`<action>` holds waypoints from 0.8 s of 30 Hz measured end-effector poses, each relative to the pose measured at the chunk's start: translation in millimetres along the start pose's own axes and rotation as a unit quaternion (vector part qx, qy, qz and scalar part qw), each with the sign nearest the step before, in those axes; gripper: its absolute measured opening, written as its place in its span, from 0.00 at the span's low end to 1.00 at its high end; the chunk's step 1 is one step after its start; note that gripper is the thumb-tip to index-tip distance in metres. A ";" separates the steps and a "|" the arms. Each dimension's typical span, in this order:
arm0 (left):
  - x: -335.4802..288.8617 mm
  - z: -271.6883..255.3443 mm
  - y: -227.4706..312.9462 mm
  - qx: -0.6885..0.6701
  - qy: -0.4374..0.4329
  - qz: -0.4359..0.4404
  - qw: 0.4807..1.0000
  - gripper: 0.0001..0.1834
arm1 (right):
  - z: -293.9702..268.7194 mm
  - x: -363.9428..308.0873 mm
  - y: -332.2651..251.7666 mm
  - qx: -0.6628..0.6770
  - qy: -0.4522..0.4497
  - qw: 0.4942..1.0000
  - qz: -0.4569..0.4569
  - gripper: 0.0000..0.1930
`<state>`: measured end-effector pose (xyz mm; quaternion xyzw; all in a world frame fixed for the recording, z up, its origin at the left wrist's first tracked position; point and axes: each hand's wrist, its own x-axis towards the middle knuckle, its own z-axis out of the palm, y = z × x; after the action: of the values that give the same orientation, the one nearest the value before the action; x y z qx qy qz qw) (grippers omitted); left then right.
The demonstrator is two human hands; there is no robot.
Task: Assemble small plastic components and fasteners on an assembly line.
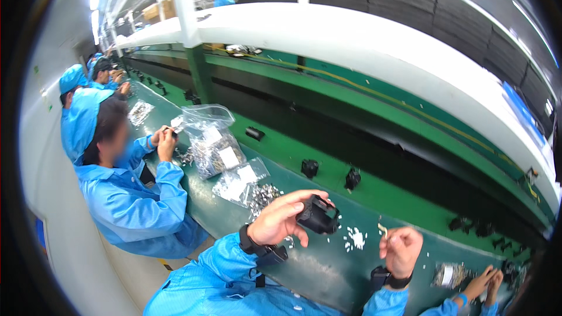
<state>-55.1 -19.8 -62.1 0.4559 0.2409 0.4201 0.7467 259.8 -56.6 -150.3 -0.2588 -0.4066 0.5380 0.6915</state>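
My left hand point(278, 220) holds up a black plastic housing point(318, 216), which looks hollow with a cut-out along its upper side. To the right, my right hand point(403, 250) is closed with the thumb against the fingers. A small pale yellowish strip point(382, 228) sticks up from its fingertips; its exact kind is too small to tell. On the green bench between the hands lies a scatter of small white pieces point(355, 238). Beyond my left wrist is a heap of small metal parts point(263, 198), partly hidden by the hand.
Clear plastic bags point(213, 149) of small parts stand to the left. Black housings point(309, 168) rest on the green strip behind the bench point(316, 263). A co-worker in blue point(132, 193) works at left; another person's hands point(486, 284) work at right, near a small bag point(449, 275).
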 end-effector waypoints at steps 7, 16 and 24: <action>52.5 -6.3 -90.8 -0.204 -0.100 -0.190 0.955 0.33 | 21.8 38.9 -40.4 -0.079 -0.058 0.994 0.057 0.06; 67.6 -16.1 -117.1 -0.072 -0.063 -0.138 0.986 0.38 | 8.0 41.8 -47.5 -0.216 -0.143 0.942 0.213 0.06; 65.3 -16.9 -108.9 0.334 0.100 0.023 0.937 0.23 | 32.5 59.4 -5.3 -0.393 -0.238 0.857 0.236 0.08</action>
<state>11.4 18.4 -164.7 0.6398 0.4302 0.3763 0.5139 240.6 -4.0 -111.8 -0.4613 -0.6627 0.5259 0.2672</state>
